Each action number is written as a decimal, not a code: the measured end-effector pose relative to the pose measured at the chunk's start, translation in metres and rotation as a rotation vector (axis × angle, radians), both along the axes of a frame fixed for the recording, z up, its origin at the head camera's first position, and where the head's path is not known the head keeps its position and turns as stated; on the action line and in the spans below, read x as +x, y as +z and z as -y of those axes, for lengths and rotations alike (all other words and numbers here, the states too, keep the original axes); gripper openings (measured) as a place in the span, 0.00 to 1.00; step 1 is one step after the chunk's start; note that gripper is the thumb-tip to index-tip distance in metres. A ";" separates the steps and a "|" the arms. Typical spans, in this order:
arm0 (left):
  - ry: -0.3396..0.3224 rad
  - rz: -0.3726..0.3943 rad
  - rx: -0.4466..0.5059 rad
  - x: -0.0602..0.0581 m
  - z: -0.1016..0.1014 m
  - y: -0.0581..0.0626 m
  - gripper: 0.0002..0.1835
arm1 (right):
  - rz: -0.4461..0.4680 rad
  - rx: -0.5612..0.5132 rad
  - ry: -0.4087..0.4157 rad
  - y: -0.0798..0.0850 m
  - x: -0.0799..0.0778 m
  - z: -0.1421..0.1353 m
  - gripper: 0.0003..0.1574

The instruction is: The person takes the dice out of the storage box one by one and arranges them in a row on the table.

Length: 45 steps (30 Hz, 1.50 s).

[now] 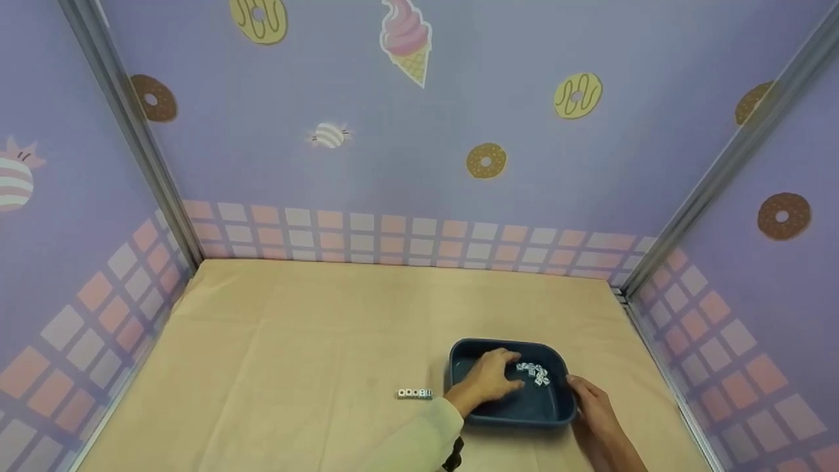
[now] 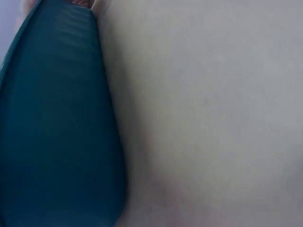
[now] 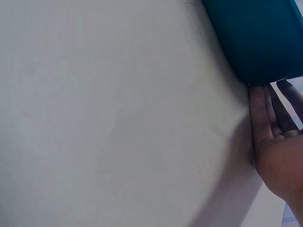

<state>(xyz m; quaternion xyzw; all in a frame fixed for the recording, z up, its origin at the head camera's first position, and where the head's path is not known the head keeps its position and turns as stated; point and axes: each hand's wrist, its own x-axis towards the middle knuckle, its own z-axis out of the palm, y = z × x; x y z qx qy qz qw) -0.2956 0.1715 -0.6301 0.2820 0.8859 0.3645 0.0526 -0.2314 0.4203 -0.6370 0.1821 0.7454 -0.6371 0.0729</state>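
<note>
A dark teal, rounded rectangular tub with a glossy finish (image 1: 518, 420) sits toward the right on a desk covered with plain beige cloth (image 1: 295, 341). Inside it, on the right side of the floor, lies a loose cluster of small white cubes with dark marks, like dice (image 1: 541, 375); they overlap too much to count. Just outside the tub, to its left, a short straight row of about five similar white cubes (image 1: 414, 393) stands on the cloth, side by side.

The left hand (image 1: 490, 377), in a pale sleeve (image 1: 419, 436), reaches over the tub's near left edge. Its grip is well parted, thumb and fingers spread with a clear gap between them, close to the loose cluster; no cube shows in it. The right hand (image 1: 595, 405) is at the tub's right side, its fingers fairly straight and touching the outer wall, apparently steadying it rather than closing round it.

Judging by the layout, the lining-up is only partly done: the row is neat, while the cubes in the tub are unsorted and seem to be what is left
</note>
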 end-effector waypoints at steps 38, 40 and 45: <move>-0.148 -0.092 0.006 -0.002 0.004 0.000 0.07 | 0.082 -0.144 -0.028 -0.003 -0.001 0.002 0.40; -0.170 -0.089 0.091 -0.002 0.010 0.008 0.07 | 0.084 -0.158 -0.027 -0.003 -0.001 0.003 0.40; -0.225 -0.123 0.243 0.002 0.033 0.039 0.06 | 0.064 -0.180 -0.026 -0.001 0.000 0.002 0.40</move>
